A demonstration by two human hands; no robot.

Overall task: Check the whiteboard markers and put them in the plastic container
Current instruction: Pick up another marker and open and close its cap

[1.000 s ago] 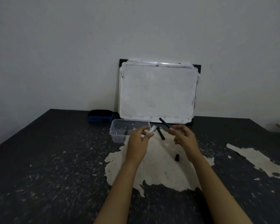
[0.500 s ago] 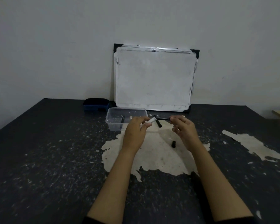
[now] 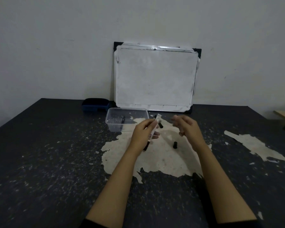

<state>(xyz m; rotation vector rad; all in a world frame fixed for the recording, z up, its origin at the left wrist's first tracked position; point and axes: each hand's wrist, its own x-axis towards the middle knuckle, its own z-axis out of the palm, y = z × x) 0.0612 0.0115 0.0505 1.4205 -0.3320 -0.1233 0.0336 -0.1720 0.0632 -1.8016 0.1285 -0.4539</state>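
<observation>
left hand [image 3: 142, 134]: grips whiteboard marker [image 3: 153, 130], angled up for checking
right hand [image 3: 187, 127]: open, empty, blurred
plastic container [image 3: 127, 120]: close by, ready for drop-in

marker [image 3: 152, 132] label printed, too blurred to read

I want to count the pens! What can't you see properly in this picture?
- Right hand: blurred, so whether it holds anything is unclear.
- Marker in the left hand: fingers cover its middle; label too small.
- Plastic container: cloudy wall and dim light hide its contents beyond one dark stick.
</observation>
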